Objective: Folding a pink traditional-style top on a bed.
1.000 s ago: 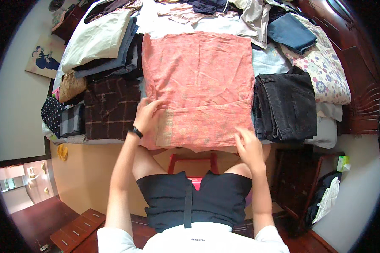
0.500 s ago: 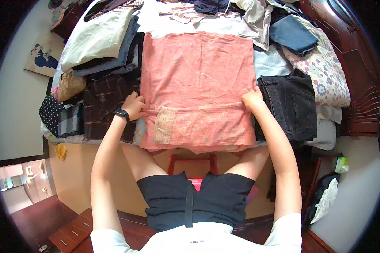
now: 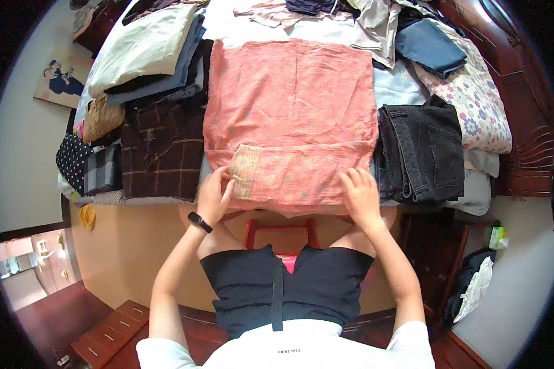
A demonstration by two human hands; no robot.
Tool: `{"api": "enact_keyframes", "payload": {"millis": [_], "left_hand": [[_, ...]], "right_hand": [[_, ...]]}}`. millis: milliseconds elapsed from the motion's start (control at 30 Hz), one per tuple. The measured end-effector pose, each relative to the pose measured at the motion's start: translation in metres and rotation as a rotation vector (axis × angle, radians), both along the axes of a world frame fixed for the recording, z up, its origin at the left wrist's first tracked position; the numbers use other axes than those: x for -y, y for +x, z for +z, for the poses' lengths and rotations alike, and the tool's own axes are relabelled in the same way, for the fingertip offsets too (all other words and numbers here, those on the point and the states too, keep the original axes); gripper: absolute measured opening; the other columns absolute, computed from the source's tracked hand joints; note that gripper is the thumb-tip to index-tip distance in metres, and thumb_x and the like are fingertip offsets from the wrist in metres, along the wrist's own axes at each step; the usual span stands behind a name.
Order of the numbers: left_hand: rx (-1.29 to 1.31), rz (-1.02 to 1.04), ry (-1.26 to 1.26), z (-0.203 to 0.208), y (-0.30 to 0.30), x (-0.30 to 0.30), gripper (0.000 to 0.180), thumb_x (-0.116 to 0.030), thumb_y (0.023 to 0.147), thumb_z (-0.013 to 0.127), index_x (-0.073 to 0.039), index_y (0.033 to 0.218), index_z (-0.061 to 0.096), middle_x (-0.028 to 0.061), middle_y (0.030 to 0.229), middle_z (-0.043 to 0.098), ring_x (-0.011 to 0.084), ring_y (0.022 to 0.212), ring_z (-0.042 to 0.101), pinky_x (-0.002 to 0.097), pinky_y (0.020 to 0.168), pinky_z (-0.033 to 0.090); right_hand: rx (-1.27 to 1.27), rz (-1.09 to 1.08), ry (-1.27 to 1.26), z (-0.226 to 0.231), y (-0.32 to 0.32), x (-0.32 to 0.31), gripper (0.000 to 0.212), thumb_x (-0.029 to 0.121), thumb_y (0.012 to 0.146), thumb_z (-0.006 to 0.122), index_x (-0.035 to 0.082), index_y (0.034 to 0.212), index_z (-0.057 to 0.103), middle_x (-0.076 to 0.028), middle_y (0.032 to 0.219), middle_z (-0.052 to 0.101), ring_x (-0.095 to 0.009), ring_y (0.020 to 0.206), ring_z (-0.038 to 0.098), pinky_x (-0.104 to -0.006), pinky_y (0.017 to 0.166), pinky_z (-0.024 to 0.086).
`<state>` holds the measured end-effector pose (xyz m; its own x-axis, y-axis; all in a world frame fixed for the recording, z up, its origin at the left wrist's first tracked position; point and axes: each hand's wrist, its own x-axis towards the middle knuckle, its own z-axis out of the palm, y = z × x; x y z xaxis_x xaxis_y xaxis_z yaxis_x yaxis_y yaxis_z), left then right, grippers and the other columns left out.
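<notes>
A salmon-pink patterned cloth lies folded flat in front of me, its near part turned up as a wide band. A beige patterned patch shows at the left of that band. My left hand, with a dark band on the wrist, touches the cloth's near left corner beside the patch, thumb and fingertips apart. On the near right part of the band rests my right hand, fingers spread and palm down. Neither hand grips the cloth.
Left of the cloth are folded brown plaid fabric and a stack topped by pale trousers. Folded black jeans lie close on the right, with blue folded denim and a floral pillow beyond. A red stool stands between my legs.
Both hands have let go of the cloth's side edges and moved nearer to me and inward, onto its near corners. The near band now looks wider and smoother.
</notes>
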<state>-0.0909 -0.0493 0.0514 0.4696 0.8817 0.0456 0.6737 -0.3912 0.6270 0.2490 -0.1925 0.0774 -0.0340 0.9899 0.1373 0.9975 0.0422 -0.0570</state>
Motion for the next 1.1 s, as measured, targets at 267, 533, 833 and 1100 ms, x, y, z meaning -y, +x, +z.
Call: {"api": "enact_keyframes", "payload": {"millis": [267,533,833,1100], "left_hand": [[-0.113,0.134,0.136,-0.016,0.021,0.005,0.059,-0.021,0.077,0.071,-0.009,0.128,0.043,0.01,0.098,0.057,0.0251,0.084,0.051,0.0355,0.076,0.041],[0.527,-0.039,-0.631,0.0,-0.007,0.006,0.057,0.001,0.083,0.06,-0.01,0.134,0.038,-0.0011,0.094,0.053,0.0057,0.083,0.053,0.02,0.071,0.045],[-0.023,-0.039,0.23,0.004,0.011,-0.005,0.033,-0.007,0.084,0.056,-0.007,0.116,0.053,0.0101,0.101,0.058,0.029,0.092,0.055,0.0376,0.08,0.045],[-0.524,-0.291,0.257,0.007,0.024,-0.086,0.023,-0.031,0.081,0.061,-0.013,0.096,0.062,0.0045,0.104,0.06,0.0259,0.104,0.051,0.0411,0.086,0.039]], "right_hand": [[-0.037,-0.091,0.009,-0.016,0.017,0.039,0.048,0.008,0.069,0.062,0.009,0.116,0.054,-0.009,0.113,0.05,-0.027,0.113,0.045,-0.0389,0.094,0.039],[-0.16,-0.087,0.146,-0.017,0.026,0.063,0.013,0.007,0.072,0.06,0.008,0.084,0.063,-0.005,0.089,0.056,-0.023,0.091,0.054,-0.0357,0.077,0.045],[-0.277,-0.067,0.178,0.006,0.007,0.011,0.013,0.008,0.073,0.063,0.005,0.086,0.062,-0.01,0.099,0.057,-0.029,0.098,0.054,-0.0397,0.082,0.043],[-0.752,0.062,-0.21,-0.044,0.02,-0.128,0.018,0.017,0.089,0.052,0.002,0.092,0.061,-0.016,0.095,0.06,-0.033,0.095,0.057,-0.0397,0.083,0.044]]}}
